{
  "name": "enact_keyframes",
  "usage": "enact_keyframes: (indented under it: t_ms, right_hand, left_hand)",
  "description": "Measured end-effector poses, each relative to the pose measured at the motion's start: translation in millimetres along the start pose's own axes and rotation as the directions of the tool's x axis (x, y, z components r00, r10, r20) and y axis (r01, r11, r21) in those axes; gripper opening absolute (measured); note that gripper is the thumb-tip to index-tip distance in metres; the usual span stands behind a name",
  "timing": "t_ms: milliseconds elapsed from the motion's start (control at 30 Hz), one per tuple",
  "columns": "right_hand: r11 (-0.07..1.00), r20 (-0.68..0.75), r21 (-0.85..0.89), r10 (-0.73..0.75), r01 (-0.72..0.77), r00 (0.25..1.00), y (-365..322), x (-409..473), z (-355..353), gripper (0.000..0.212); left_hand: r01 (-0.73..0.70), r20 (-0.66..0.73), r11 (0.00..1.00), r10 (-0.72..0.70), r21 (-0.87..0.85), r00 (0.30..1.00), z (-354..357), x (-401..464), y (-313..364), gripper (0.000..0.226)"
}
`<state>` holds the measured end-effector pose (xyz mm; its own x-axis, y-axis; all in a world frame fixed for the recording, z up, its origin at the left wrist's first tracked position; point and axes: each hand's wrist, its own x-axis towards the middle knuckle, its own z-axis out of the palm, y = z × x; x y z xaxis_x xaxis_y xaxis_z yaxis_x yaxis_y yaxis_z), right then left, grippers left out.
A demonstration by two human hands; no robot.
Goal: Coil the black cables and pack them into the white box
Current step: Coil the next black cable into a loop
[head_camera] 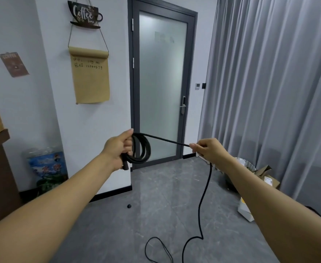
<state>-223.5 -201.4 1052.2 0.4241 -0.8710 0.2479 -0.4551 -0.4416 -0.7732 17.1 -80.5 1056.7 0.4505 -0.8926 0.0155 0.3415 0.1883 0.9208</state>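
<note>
Loose black cable (200,215) trailing on the floor (118,224) near the bottom edge. Higher up, right hand (207,149) pinching the tight part, left hand (120,147) gripping the loops (141,149). Mid-coiling; next, another loop. Maybe a white box (246,210) at right.

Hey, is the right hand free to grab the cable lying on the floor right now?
Probably not: the right hand pinches the taut black cable running from the coil gripped in the left hand; the slack lies far below.
</note>
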Motion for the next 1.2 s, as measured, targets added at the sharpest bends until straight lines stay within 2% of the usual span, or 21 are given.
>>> enact_keyframes:
  t_ms: [133,233,300,400,500,600,700,767,833,933,1033,1200]
  right_hand:
    - [0.998,-0.102,-0.018,0.064,-0.066,0.993,22.0,1.4,-6.2,0.035]
    - [0.998,-0.186,-0.038,0.038,-0.046,0.982,19.2,3.4,-1.9,0.028]
    - [0.989,-0.206,-0.15,-0.048,0.017,0.977,6.1,4.4,6.0,0.016]
    - [0.919,-0.098,-0.364,-0.2,0.152,0.975,-19.3,1.0,19.2,0.015]
    - [0.837,0.126,-0.433,-0.311,0.334,0.942,-47.2,-7.5,32.8,0.017]
    - [0.835,0.283,-0.304,-0.381,0.459,0.88,-75.6,-17.6,43.1,0.018]
    - [0.874,0.315,-0.135,-0.409,0.467,0.857,-97.2,-24.8,46.8,0.02]
    - [0.9,0.28,-0.016,-0.415,0.436,0.866,-105.0,-25.8,46.8,0.022]
    - [0.91,0.227,0.059,-0.412,0.41,0.882,-107.9,-22.3,46.0,0.024]
    - [0.921,0.141,0.109,-0.387,0.374,0.911,-106.3,-15.2,45.1,0.024]
    - [0.931,0.06,0.183,-0.332,0.316,0.942,-101.5,-9.1,43.7,0.023]
    - [0.916,0.011,0.28,-0.303,0.288,0.953,-97.2,-5.6,47.3,0.022]
  left_hand:
    - [-0.064,-0.201,0.995,0.048,-0.077,0.978,-20.5,10.3,9.0,0.028]
    - [-0.109,-0.308,0.994,0.105,0.005,0.945,-25.6,14.0,8.5,0.027]
    - [-0.158,-0.32,0.983,0.181,0.096,0.93,-21.6,15.2,6.3,0.031]
    - [-0.223,-0.275,0.945,0.286,0.239,0.918,-14.0,16.2,4.9,0.037]
    - [-0.265,-0.171,0.871,0.36,0.414,0.917,-6.4,14.2,2.3,0.04]
    - [-0.293,-0.103,0.808,0.396,0.511,0.913,3.7,8.8,-1.9,0.036]
    - [-0.306,-0.011,0.782,0.371,0.542,0.929,11.9,1.6,-5.7,0.032]
    - [-0.307,0.06,0.778,0.33,0.548,0.942,16.2,-4.1,-8.1,0.035]
    - [-0.287,0.11,0.822,0.268,0.492,0.957,20.0,-8.7,-9.6,0.035]
    - [-0.186,0.131,0.914,0.148,0.361,0.98,24.9,-12.9,-8.6,0.034]
    - [-0.119,0.156,0.953,0.077,0.279,0.985,28.2,-15.2,-8.7,0.037]
    - [0.015,0.23,0.997,-0.032,0.074,0.973,36.3,-20.8,-10.4,0.044]
